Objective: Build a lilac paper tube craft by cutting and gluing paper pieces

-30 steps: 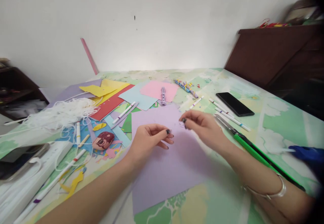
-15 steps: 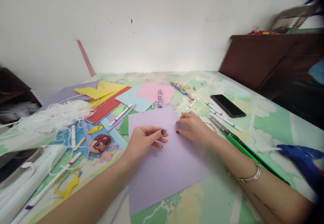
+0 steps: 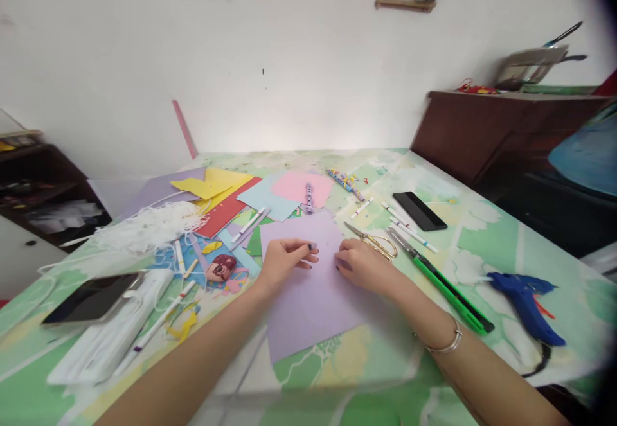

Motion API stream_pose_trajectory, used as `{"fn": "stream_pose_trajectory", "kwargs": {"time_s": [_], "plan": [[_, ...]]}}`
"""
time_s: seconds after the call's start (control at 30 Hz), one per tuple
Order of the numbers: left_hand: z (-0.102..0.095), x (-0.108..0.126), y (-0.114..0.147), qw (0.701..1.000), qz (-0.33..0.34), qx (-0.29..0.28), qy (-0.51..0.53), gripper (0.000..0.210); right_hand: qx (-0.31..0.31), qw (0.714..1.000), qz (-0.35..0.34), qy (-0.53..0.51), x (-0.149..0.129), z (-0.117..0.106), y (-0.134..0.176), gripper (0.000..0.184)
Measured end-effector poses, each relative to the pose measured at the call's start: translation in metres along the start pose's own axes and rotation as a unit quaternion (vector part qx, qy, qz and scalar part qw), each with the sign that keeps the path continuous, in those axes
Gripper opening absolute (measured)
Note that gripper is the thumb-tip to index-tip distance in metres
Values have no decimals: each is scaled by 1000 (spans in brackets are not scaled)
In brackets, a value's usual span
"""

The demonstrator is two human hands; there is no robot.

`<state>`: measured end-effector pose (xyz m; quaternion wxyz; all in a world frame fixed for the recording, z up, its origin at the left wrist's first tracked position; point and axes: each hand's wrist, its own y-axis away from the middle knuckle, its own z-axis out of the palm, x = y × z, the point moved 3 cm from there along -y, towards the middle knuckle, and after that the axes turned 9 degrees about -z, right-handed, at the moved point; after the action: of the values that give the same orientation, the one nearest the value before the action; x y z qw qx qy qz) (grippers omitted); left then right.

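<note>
As the lilac sheet (image 3: pixel 313 313) lay on the table (image 3: pixel 463 246), above it were: left hand (image 3: pixel 284 260), narrow pinch, apparently on a small lilac scrap (image 3: pixel 314 245); right hand (image 3: pixel 360 265), fingers curled, contents impossible to tell. Good handling called for light, crease-free pressure.

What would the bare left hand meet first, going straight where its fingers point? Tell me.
Probably the bare right hand, across the flat lilac paper sheet from the left hand; depth is unclear.
</note>
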<state>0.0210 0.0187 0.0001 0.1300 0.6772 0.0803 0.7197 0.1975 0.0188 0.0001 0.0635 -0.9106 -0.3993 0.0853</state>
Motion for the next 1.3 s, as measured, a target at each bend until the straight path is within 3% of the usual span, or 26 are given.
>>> {"fn": "stream_pose_trajectory", "kwargs": {"time_s": [0.17, 0.3, 0.47, 0.57, 0.67, 0.8, 1.03, 1.13, 1.3], "plan": [[0, 10, 29, 998, 6, 1, -59, 21, 17, 1000, 12, 12, -20, 7, 12, 21], [-10, 12, 64, 999, 26, 18, -35, 21, 54, 998, 22, -11, -21, 14, 24, 24], [-20, -3, 109, 998, 37, 49, 8, 18, 110, 992, 45, -40, -11, 13, 37, 29], [-19, -18, 128, 998, 37, 55, 24, 15, 134, 989, 16, -55, -14, 13, 41, 35], [-15, -32, 138, 998, 31, 46, 39, 14, 108, 992, -12, -67, -25, 20, 45, 39], [-12, -47, 145, 996, 16, 49, 73, 15, 76, 993, 14, -93, -44, 26, 57, 49], [-9, -59, 157, 993, 19, 73, 94, 17, 103, 963, 93, -232, -64, 23, 89, 92], [-3, -61, 165, 993, 21, 73, 88, 17, 126, 963, 100, -217, -65, 25, 91, 93], [3, -63, 176, 993, 25, 78, 87, 18, 135, 980, 49, -137, -70, 30, 86, 77]]}}
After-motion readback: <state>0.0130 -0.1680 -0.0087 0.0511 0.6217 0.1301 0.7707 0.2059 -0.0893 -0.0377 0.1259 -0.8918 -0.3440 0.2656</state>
